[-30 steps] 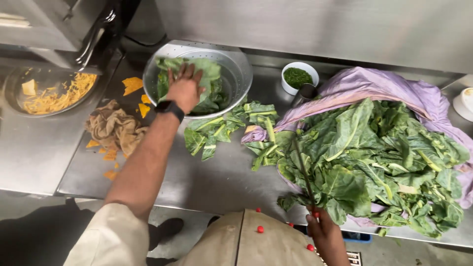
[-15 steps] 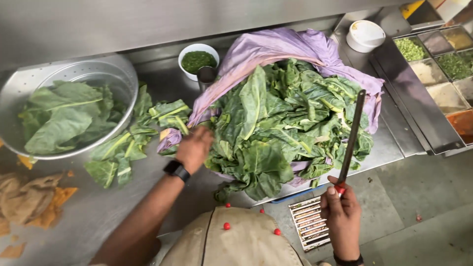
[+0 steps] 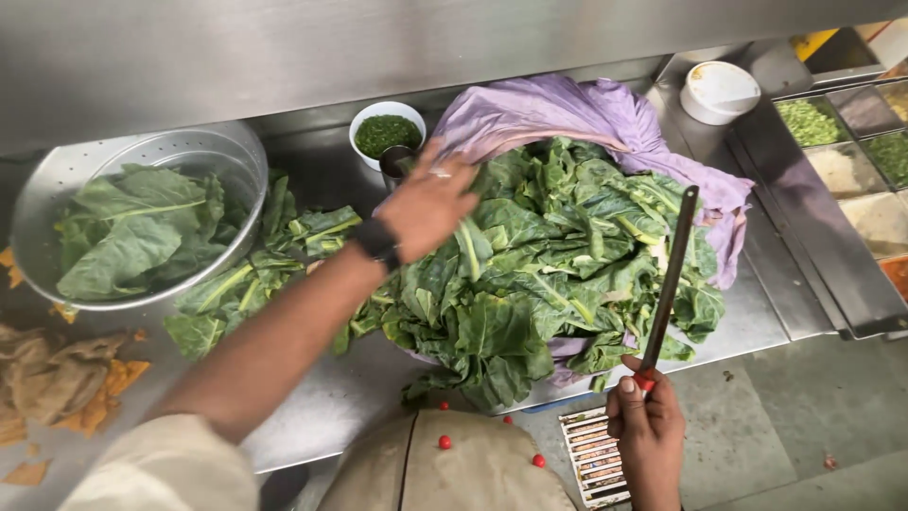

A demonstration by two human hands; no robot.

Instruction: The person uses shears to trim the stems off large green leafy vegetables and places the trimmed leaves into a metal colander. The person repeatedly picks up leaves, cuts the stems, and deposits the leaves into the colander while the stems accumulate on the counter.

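At the near edge of the steel worktop [image 3: 322, 416], the right hand [image 3: 647, 428] is closed in a fist around the red-tipped handle of a long dark knife [image 3: 670, 277], whose blade slants up and away over the right side of the leaf pile. Below it, off the worktop, a slatted drain grate [image 3: 594, 456] lies in the floor. The left hand [image 3: 430, 203] reaches out over the middle of the worktop, a dark watch [image 3: 378, 242] on the wrist, fingers spread and lying on the left top of the pile; whether it has closed on a leaf cannot be told. The pile of big green leaves [image 3: 558, 265] fills the centre and runs to the near edge, resting on a purple cloth [image 3: 577, 114] that bunches up behind it and hangs along its right side. To the left, loose cut leaves [image 3: 255, 274] lie on the bare steel, and by the near left corner sit a brown rag [image 3: 52, 378] and orange scraps [image 3: 118, 378]. Further left and back, a perforated metal bowl [image 3: 57, 175] holds more leaves. Toward the back edge a small white cup [image 3: 387, 132] holds chopped greens, with a dark metal cup just beside it. At the far right corner stands a white lidded tub [image 3: 721, 91], next to metal trays [image 3: 851, 142] of chopped ingredients.
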